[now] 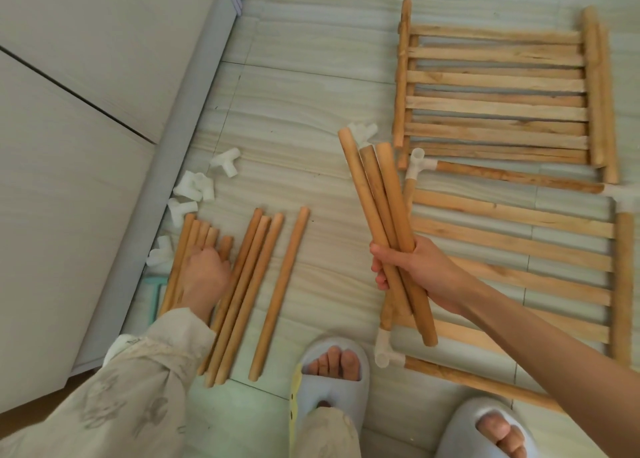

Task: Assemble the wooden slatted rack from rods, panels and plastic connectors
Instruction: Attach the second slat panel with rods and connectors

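- Currently, the right hand point(412, 270) is clenched around a bundle of three round light-brown wooden rods point(384, 222), gripping them near their lower third; the rods fan upward and away from the hand, tilted to its left.
- The left hand point(204, 274), emerging from a pale patterned sleeve point(138, 381), lies palm down on a cluster of shorter round wooden rods point(201, 235) on the floor; whether its fingers have closed on one cannot be told.
- Just to the right of the left hand lie four longer loose wooden rods point(256, 291), three touching side by side and one apart.
- Beyond the left hand's fingertips, along the grey base of the cabinet point(173, 152), lie several white plastic three-way connectors point(194, 187), unattached.
- Directly beneath and to the right of the right hand lies a partly framed slatted wooden panel point(512, 242), with white corner connectors point(420, 166) already fitted and border rods seated in them.
- Beyond the right hand, farther away, is a stack of bare slatted wooden panels point(495, 93), with no connectors seen on them.
- Step in hand, as judged: sorting and collecting rods by length, before building upward from the framed panel.
- The next move likely calls for choosing rods of matching length, then aligning each rod end squarely with an open connector socket and pressing it home.
- Caution: loose round rods may roll on the smooth tiled floor point(311, 76).
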The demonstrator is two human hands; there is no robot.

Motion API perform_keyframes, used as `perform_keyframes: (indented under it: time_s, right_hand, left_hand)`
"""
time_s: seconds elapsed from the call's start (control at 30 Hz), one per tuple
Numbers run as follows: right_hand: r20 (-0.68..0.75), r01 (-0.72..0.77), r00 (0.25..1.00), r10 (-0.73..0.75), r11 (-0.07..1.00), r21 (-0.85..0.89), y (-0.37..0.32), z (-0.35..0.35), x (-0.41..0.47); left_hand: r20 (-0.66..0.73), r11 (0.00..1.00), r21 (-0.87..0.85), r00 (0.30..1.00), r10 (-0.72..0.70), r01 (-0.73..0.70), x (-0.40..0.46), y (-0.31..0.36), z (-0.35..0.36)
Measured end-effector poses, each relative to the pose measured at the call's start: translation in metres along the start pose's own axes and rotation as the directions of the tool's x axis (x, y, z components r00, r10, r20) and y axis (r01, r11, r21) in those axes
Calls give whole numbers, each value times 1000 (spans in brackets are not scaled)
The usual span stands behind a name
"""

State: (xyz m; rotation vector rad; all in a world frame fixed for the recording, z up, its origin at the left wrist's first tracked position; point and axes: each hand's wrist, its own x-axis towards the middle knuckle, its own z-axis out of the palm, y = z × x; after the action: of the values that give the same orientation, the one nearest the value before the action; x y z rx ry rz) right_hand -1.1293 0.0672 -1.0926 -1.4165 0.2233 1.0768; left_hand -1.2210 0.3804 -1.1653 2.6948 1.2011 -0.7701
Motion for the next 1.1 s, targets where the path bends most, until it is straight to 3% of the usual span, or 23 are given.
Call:
perform_keyframes:
  time_s: [0.1,0.2,0.27,0.33,0.43,0.5,0.6,0.67,0.9,1.1]
  right_hand:
    - [-48,14,999,-11,998,68,2,-7,-3]
    - [-96,58,994,-47,991,117,1,-19,-7]
    - [-161,81,985,-55,983,164,0,-29,-9]
    - [-233,104,971,-51,970,220,-4,-39,-12]
    - [-336,171,940,-63,938,301,-7,-58,-17]
    - [-386,215,919,-74,917,335,-6,-70,-21]
    - [-448,259,890,-80,899,354,-3,-83,-29]
    - [-476,285,875,-81,883,374,-1,-89,-34]
    - [-462,285,885,-66,860,423,11,-100,-38]
    - [-462,298,884,-76,853,429,13,-106,-36]
  left_hand:
    - [-124,996,-83,992,25,-35,-3,10,-12]
    - [-332,954,-149,921,201,-262,-9,36,-41]
    - [-385,878,-287,885,261,-384,-20,70,-68]
    - [-373,712,-543,888,270,-445,-29,112,-91]
    - [-336,292,-849,877,344,-440,-49,180,-116]
    - [-322,29,-933,871,372,-358,-63,218,-131]
    - [-393,-139,-919,823,410,-370,-73,256,-149]
    - [-474,-151,-877,776,416,-455,-72,271,-150]
    - [-600,-54,-748,639,482,-661,-64,286,-129]
    - [-590,-24,-725,603,537,-688,-65,290,-127]
